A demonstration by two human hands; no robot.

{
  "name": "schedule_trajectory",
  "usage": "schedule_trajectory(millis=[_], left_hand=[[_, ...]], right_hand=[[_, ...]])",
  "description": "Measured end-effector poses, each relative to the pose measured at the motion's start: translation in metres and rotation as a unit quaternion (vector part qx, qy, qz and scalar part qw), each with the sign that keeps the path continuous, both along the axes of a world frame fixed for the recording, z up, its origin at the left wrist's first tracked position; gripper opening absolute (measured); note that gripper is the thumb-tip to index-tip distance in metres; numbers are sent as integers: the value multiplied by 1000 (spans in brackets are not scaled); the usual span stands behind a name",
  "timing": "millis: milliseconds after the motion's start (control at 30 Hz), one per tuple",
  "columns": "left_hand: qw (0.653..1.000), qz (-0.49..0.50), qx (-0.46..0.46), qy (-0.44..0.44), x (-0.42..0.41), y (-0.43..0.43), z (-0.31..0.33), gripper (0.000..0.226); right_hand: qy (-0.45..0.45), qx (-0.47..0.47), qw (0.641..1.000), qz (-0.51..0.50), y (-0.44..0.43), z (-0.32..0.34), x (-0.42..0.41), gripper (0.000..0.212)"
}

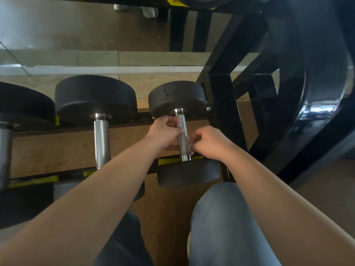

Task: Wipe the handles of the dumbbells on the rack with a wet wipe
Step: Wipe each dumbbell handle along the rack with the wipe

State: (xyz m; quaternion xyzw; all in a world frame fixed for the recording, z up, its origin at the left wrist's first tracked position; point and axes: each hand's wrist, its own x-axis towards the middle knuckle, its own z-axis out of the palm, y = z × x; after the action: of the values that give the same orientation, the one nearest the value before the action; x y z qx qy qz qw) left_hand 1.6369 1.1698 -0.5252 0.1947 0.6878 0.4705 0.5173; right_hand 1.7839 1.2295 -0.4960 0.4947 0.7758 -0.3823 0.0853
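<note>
Head view: left hand (pixel 165 134) grips the far part of the rightmost dumbbell handle (pixel 183 138), likely steadying it, while right hand (pixel 208 142) pinches a barely visible wet wipe (pixel 190 144) against its near part, fingers clenched. Dumbbell sits on the rack rail (pixel 169 160); neighbouring dumbbell (pixel 101 135) lies left, black upright frame (pixel 223 120) crowds the right.

Three dumbbells are carried side by side across the black, yellow-marked rails of the rack (pixel 169 160): the right dumbbell (pixel 176 97), the middle dumbbell (pixel 96 97) and the left dumbbell (pixel 21 106).
</note>
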Motion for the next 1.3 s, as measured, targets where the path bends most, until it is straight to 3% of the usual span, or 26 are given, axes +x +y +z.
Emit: schedule_trajectory(millis=[100,233,300,400,467,533,633,767,833,1000,1067,1200,1300], left_hand=[[1000,-3,-1,-12,-1,0,-1,29],[1000,-14,-3,-26,-5,3,-2,30],[999,-17,-5,-34,-5,5,-1,30],[999,-15,-13,-41,-6,6,-1,29],[999,-6,-18,-41,-4,6,-2,27],[999,2,-17,-37,-3,6,-3,25],[999,0,-10,-41,-2,2,-4,27],[999,1,-10,-41,-3,-1,-3,30],[999,3,-11,-50,-3,-2,-2,29],[999,3,-17,-48,-1,-2,2,28],[999,-6,-14,-49,-2,-1,3,29],[999,-1,-4,-38,0,-2,2,27],[999,8,-5,-38,2,-2,2,26]], right_hand=[[83,-20,989,-121,5,-9,-12,13],[223,-109,932,-265,20,-11,-26,21],[219,-105,940,-238,24,-11,-25,20],[68,-58,994,-68,22,-5,-12,15],[-37,-66,997,26,18,-3,-3,11],[-57,-72,995,42,17,-3,-1,11],[25,-52,998,-16,20,-6,-11,22],[177,-38,977,-110,25,-9,-22,34],[164,-32,981,-99,25,-9,-19,26],[-20,-63,997,44,25,-1,0,13],[9,-45,999,17,25,-5,1,13],[155,11,980,-120,23,-14,-13,23],[172,31,977,-118,21,-10,-19,26]])
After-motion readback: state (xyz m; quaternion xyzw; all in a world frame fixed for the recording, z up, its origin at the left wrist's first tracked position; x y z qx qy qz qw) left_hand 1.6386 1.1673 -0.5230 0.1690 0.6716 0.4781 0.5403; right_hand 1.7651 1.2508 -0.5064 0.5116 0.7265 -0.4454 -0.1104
